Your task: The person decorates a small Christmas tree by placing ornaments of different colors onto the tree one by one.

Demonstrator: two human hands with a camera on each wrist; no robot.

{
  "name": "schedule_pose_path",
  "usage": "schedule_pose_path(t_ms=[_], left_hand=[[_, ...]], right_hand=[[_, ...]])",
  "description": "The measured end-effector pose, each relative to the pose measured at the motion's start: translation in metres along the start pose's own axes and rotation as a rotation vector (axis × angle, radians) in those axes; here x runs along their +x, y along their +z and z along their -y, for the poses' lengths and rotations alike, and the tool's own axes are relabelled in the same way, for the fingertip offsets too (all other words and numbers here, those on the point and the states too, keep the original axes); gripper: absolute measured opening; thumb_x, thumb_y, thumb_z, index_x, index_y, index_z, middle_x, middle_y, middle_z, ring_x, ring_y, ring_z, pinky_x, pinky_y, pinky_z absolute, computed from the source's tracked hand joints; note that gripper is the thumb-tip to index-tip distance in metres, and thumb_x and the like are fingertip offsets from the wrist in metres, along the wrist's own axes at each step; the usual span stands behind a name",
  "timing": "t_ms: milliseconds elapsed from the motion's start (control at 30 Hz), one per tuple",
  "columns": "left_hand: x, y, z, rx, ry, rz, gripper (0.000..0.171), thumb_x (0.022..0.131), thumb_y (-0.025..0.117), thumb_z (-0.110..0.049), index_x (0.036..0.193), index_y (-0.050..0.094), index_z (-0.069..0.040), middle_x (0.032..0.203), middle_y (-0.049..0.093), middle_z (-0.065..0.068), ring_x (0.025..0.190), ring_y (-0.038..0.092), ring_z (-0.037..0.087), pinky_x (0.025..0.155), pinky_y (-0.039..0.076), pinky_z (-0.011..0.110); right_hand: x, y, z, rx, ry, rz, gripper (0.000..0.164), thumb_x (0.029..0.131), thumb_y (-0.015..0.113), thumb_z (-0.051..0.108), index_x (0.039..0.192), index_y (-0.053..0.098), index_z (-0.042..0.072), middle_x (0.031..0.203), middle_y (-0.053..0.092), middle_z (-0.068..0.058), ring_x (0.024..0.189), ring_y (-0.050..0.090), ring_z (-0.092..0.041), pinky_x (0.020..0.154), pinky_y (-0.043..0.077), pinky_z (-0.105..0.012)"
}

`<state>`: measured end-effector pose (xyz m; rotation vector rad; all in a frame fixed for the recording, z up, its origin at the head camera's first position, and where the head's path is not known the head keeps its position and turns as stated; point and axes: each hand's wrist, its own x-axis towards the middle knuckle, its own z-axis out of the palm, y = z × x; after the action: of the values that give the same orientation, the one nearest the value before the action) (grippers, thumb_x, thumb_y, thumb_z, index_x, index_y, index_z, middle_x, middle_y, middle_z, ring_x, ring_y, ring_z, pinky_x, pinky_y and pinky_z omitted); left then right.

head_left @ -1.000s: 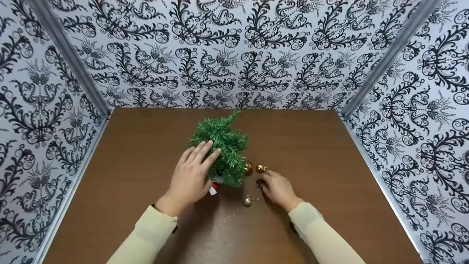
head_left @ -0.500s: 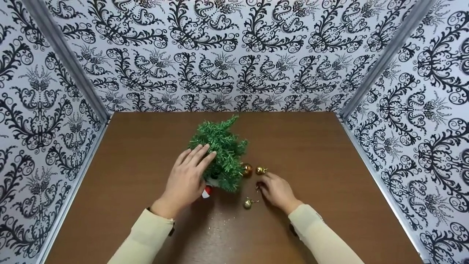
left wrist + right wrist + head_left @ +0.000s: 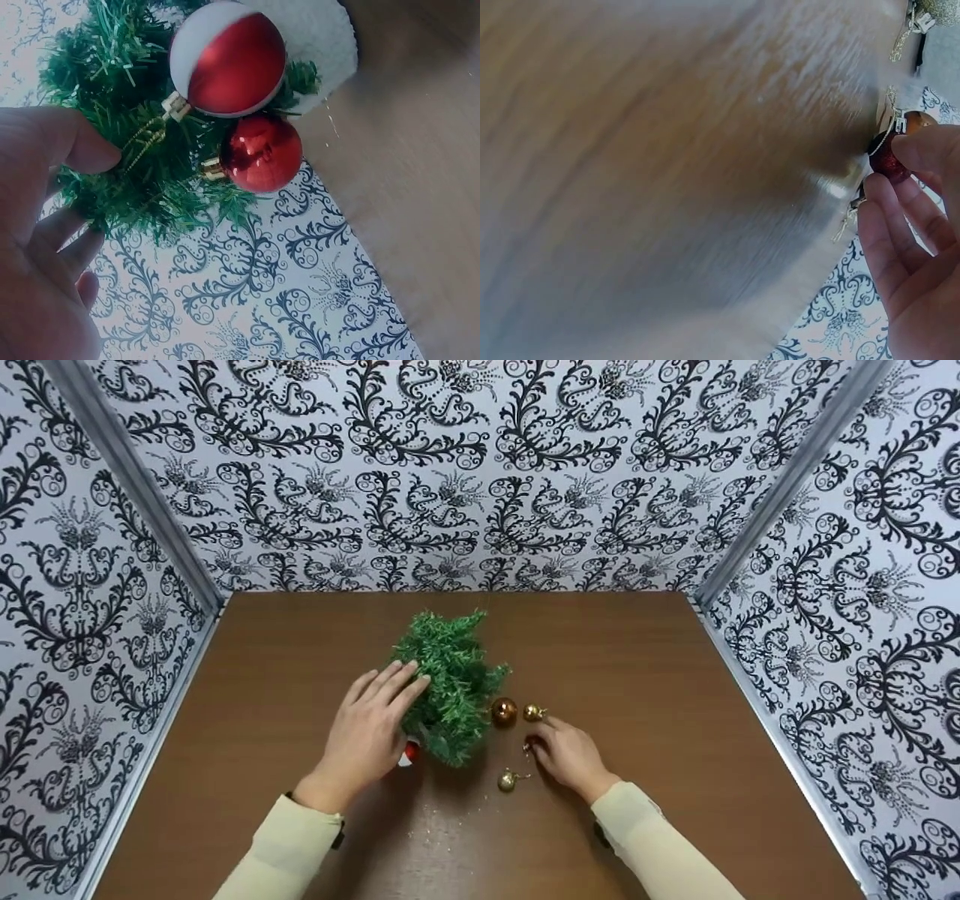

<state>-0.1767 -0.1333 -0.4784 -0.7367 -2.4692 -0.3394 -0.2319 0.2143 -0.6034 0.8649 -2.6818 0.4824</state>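
My left hand (image 3: 365,727) lies against the left side of a small green artificial Christmas tree (image 3: 454,690), its fingers straight along the branches. In the left wrist view the thumb touches the foliage, beside a red-and-white bauble (image 3: 232,64) and a shiny red bauble (image 3: 262,154) hanging from it. Part of the white base (image 3: 330,45) shows behind them. My right hand (image 3: 570,754) pinches a dark red glittery bauble (image 3: 889,159) with a gold loop, close over the table. Just beyond that hand lie a small gold bauble (image 3: 532,712) and a larger copper bauble (image 3: 504,712).
A pale gold bauble (image 3: 508,780) lies left of the right hand on the brown table (image 3: 622,660). Bits of glitter are scattered in front of the tree. Patterned wall panels (image 3: 450,510) enclose the back and both sides.
The tree's lower part and my left hand have shifted left and a little towards me, leaving the copper bauble fully visible. My right hand has stayed nearly in place.
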Motion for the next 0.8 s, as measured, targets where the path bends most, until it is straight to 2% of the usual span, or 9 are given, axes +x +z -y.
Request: schedule_pose_path(t_ms=[300,567,800], left_hand=[[0.001,-0.001,0.002,0.011,0.005,0.008,0.074,0.072,0.056,0.005,0.144,0.054,-0.011,0.150,0.047,0.012,0.138,0.042,0.033,0.115,0.024,0.045],[0.004,0.000,-0.001,-0.007,-0.002,0.011,0.076,0.070,0.070,-0.006,0.144,0.053,-0.010,0.151,0.045,0.012,0.139,0.040,0.033,0.115,0.023,0.047],[0.004,-0.002,-0.002,-0.002,-0.011,0.006,0.069,0.077,0.067,-0.015,0.145,0.052,-0.011,0.154,0.041,0.012,0.142,0.036,0.030,0.115,0.023,0.047]], right_hand=[[0.001,-0.001,0.002,0.012,0.033,0.027,0.019,0.085,0.076,0.011,0.104,0.073,0.009,0.100,0.066,-0.005,0.088,0.067,-0.028,0.073,0.056,-0.048],[-0.001,-0.001,0.000,0.060,0.059,0.039,0.021,0.084,0.076,0.009,0.105,0.072,0.007,0.100,0.064,-0.006,0.088,0.066,-0.029,0.075,0.055,-0.049],[0.004,-0.017,0.007,0.124,0.054,-0.025,0.018,0.083,0.075,0.007,0.101,0.073,0.009,0.096,0.067,-0.003,0.085,0.066,-0.020,0.073,0.055,-0.041]])
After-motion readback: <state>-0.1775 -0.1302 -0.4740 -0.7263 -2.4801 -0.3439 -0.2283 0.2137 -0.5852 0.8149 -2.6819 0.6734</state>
